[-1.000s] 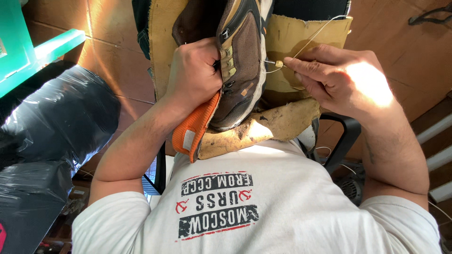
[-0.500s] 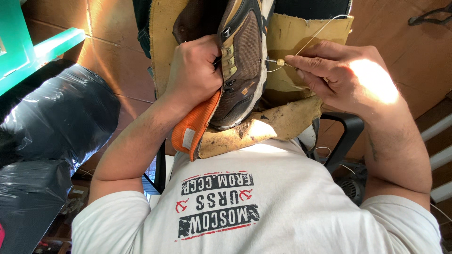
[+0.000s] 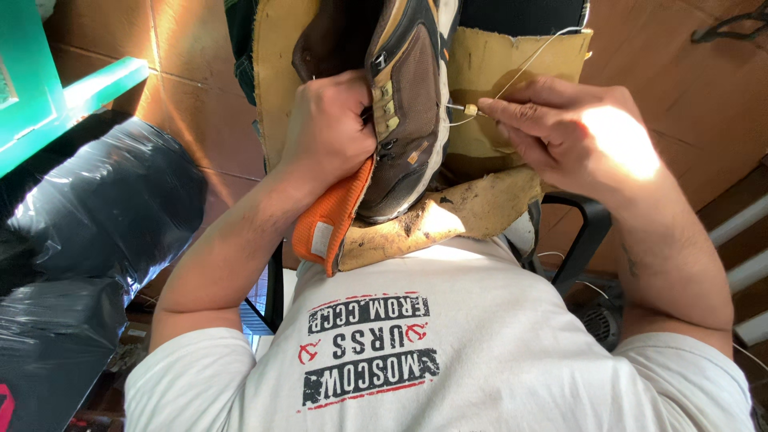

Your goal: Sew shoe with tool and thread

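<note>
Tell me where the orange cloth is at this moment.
In the head view, the orange cloth sits left of centre, under the left hand and against the brown shoe, above the white shirt.

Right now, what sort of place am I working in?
Probably a small shoe-repair workshop. A worn shoe is being hand-stitched with a needle tool and thread over a scuffed leather apron, on a tiled floor.
</note>
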